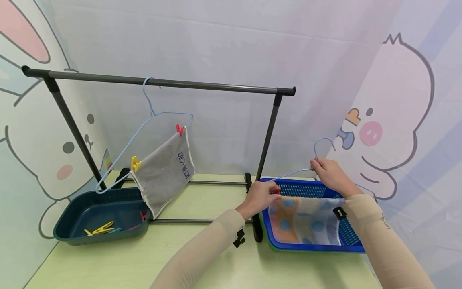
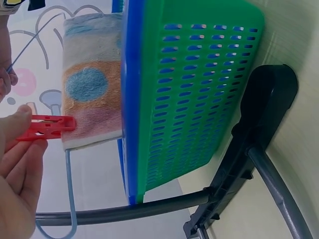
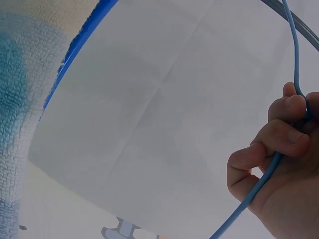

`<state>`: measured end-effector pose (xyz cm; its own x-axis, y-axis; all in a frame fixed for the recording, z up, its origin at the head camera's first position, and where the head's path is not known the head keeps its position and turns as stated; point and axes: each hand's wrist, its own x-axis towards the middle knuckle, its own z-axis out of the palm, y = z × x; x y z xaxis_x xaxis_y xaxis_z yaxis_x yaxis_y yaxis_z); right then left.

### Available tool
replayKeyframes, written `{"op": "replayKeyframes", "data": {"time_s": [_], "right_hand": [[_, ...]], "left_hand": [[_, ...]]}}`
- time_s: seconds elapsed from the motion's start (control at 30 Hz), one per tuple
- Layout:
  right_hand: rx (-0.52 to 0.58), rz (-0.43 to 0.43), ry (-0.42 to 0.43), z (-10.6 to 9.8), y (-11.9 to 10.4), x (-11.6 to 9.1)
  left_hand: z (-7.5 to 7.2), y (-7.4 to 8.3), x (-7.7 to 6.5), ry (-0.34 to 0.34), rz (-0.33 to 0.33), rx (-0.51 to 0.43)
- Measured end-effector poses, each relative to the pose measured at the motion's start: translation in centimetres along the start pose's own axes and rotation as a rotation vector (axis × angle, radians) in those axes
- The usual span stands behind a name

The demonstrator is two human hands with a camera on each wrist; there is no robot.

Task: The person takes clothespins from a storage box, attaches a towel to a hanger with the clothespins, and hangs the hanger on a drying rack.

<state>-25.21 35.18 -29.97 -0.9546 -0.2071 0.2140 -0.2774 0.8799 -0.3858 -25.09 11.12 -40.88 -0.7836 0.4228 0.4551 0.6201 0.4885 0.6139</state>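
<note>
My right hand (image 1: 332, 174) grips a blue wire hanger (image 3: 234, 215) just below its hook, with the fingers curled round the wire. At the hanger's left end, my left hand (image 1: 258, 198) pinches a red clothespin (image 2: 47, 127) between thumb and fingers. The clothespin's jaws sit on the upper corner of a small towel (image 1: 303, 220) with orange and white areas and blue dots. The towel hangs from the hanger's lower bar, in front of and over the blue basket (image 1: 317, 247). The right forearm hides the towel's other upper corner in the head view.
A dark drying rack (image 1: 216, 85) stands behind, bearing another blue hanger (image 1: 124, 149). From that hanger a grey cloth (image 1: 164, 172) hangs by a red clothespin (image 1: 179, 129) and a yellow clothespin (image 1: 135, 163). A dark green basin (image 1: 68, 218) at left holds several clothespins (image 1: 102, 228).
</note>
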Motion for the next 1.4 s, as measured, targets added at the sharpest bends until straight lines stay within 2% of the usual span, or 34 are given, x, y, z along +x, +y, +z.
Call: {"op": "replayKeyframes", "data": {"time_s": [0.27,0.63,1.0,1.27,1.4], "right_hand": [[0.008,0.007,-0.006,-0.01,0.12,-0.04],[-0.024,-0.007,-0.001,0.17,0.55,0.05],[-0.034,-0.009,0.01,0.1,0.54,0.1],[-0.022,-0.004,0.007,0.29,0.68,0.03],[-0.024,-0.003,0.012,0.23,0.6,-0.01]], "left_hand": [[0.06,-0.27,-0.09,-0.032,-0.037,-0.097],[0.23,-0.55,-0.21,-0.064,-0.056,-0.137],[0.23,-0.49,-0.33,-0.055,-0.006,-0.134],[0.51,-0.78,-0.48,-0.023,0.048,-0.069],[0.23,-0.76,-0.47,-0.021,0.053,-0.097]]}}
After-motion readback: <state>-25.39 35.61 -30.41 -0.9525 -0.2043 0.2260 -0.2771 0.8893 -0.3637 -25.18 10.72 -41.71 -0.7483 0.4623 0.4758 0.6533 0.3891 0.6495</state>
